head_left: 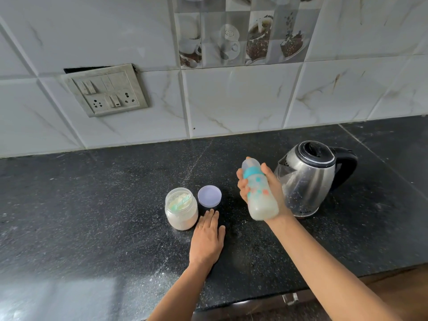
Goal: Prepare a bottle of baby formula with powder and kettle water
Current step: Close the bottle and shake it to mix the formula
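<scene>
On the black table (92, 205) I take the steel kettle (308, 179), its lid closed, as my landmark. Just left of the kettle, my right hand (276, 191) wraps fingers and thumb round the capped bottle (260, 193). It is lifted clear and tilted, blurred, with milky liquid inside. I judge the step in hand is the mixing shake. Farther left of the kettle, my left hand (207, 239) lies flat on the table, fingers straight and together. The open powder jar (181, 209) stands farthest from the kettle, with its lilac lid (209, 196) between them and a green scoop (183, 201) inside. The next move calls for standing the bottle upright and lidding the jar. I can read no brand or writing; the bottle shows only coloured spots.
</scene>
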The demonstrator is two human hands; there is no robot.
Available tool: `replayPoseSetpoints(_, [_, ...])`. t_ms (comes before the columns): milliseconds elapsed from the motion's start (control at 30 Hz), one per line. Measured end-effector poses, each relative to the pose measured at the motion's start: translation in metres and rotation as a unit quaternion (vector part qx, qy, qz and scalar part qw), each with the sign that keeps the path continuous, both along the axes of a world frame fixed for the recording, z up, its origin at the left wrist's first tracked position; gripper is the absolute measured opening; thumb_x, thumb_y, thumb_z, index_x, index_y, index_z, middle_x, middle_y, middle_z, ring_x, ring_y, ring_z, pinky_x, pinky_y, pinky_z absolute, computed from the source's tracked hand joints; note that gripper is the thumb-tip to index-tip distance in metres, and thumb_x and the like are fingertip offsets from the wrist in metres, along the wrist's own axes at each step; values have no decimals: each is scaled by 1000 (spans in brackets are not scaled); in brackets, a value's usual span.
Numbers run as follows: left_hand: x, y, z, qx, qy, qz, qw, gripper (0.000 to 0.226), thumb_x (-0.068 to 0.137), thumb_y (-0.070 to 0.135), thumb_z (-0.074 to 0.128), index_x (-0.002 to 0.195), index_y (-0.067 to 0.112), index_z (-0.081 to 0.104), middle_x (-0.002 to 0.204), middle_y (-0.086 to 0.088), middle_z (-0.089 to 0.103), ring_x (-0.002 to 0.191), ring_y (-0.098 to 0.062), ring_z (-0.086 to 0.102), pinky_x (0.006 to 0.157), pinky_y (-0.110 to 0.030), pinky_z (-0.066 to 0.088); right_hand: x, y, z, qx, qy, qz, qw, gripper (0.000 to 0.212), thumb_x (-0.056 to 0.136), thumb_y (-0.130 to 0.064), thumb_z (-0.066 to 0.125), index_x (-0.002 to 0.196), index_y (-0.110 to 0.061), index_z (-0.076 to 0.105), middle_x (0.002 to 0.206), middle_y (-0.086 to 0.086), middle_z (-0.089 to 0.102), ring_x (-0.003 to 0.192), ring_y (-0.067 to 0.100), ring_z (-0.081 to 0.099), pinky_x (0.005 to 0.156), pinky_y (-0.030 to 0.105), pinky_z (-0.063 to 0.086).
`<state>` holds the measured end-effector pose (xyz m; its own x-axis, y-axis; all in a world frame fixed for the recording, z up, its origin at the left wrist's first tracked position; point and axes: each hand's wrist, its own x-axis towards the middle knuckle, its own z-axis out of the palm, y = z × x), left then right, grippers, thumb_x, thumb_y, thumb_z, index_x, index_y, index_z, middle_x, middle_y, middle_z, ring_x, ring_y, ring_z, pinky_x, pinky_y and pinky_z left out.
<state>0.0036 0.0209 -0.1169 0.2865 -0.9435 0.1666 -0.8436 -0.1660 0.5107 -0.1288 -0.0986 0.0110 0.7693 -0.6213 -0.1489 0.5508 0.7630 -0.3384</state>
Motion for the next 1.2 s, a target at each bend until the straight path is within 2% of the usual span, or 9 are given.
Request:
replayPoseSetpoints(100, [-1,0,-1,1,-4,-1,1000,49,99,33,38,143,11,37,150,-6,36,141,-19,25,113,-23,4,-4,-3,-9,100,-41,-23,994,74,60,-15,89,120,1,51,101,18,63,75,27,67,61,36,59])
replayPoseSetpoints(200, [-1,-1,0,-2,0,-2,1000,49,99,33,38,144,12,35,151,-5,34,142,-18,23,112,-21,2,-4,-3,-5,59,15,-28,998,68,64,-22,87,119,-3,51,98,15,62,71,23,65,59,31,58])
replayPoseSetpoints(300, [-1,0,-1,-2,3,2,1000,50,99,32,38,144,12,35,151,-5,33,142,-17,23,113,-21,2,-8,0,-4,131,-103,-26,986,78,60,-15,89,124,-2,46,99,19,63,76,28,67,62,39,59])
replayPoseSetpoints(467, [0,0,0,-4,3,-1,1000,49,99,32,38,144,12,35,151,-6,33,142,-17,22,113,-21,2,-4,5,19,29,-79,28,996,47,86,-27,65,126,-7,47,110,20,56,80,27,61,67,34,56])
replayPoseSetpoints(600, [-1,1,-1,3,3,1,1000,50,99,33,36,144,12,34,152,-5,32,142,-17,21,114,-22,2,-5,7,26,115,-146,13,982,51,85,-27,67,120,6,49,109,21,56,83,31,63,70,42,57])
replayPoseSetpoints(733, [-1,0,-1,1,-1,0,1000,49,99,33,37,144,12,35,151,-6,33,142,-18,23,113,-22,3,-4,6,28,18,-61,7,998,44,87,-28,63,125,-8,51,108,19,56,78,26,59,64,33,55])
replayPoseSetpoints(867, [-1,1,0,1,0,5,1000,50,100,33,36,145,13,33,152,-5,32,142,-17,21,113,-22,2,-7,10,28,110,-124,9,986,47,85,-29,65,116,4,52,106,18,58,79,29,63,66,40,57])
replayPoseSetpoints(1033, [-1,1,0,0,-1,4,1000,50,99,33,36,145,12,33,152,-5,32,142,-17,22,114,-22,4,-3,10,37,7,-65,4,998,48,84,-25,68,122,-8,45,106,17,57,78,27,61,65,34,56])
replayPoseSetpoints(1200, [-2,1,1,1,1,3,1000,50,99,33,37,145,12,34,152,-5,32,142,-18,22,114,-22,3,-8,7,29,50,-123,18,991,49,82,-24,71,123,-2,52,106,21,59,80,30,63,67,40,57])
